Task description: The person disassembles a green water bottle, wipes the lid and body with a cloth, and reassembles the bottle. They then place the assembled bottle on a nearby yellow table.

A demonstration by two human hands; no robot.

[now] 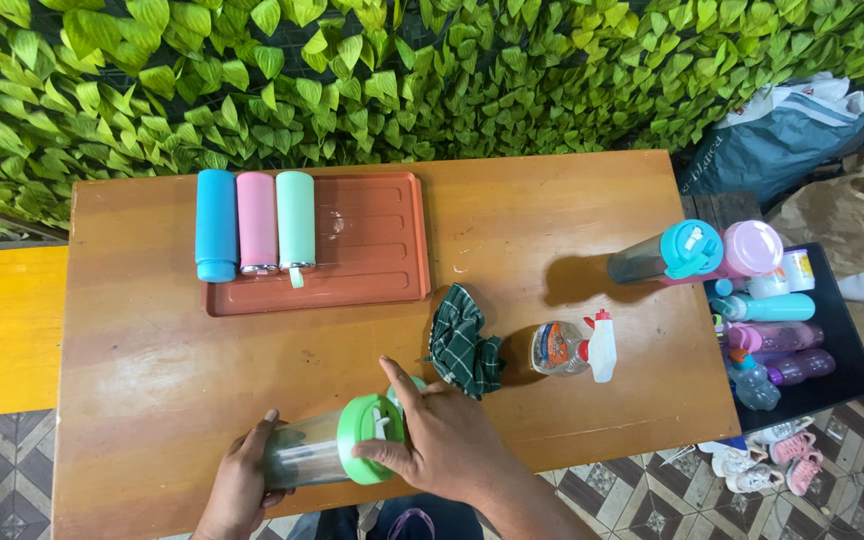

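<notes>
Bottle [314, 452] lying sideways, left hand [239, 487] gripping body, right hand [439, 437] clasping green lid [372, 440]

We saw an evenly bright scene under soft light. The glossy bench [512, 210] carried pale sheen, and the tray [372, 240] showed a small glare patch. Short dark shadows fell left of the upright bottles [697, 250] and the spray bottle [572, 348]. Focus stayed sharp throughout, though wide-lens bending curved the edges.
</notes>
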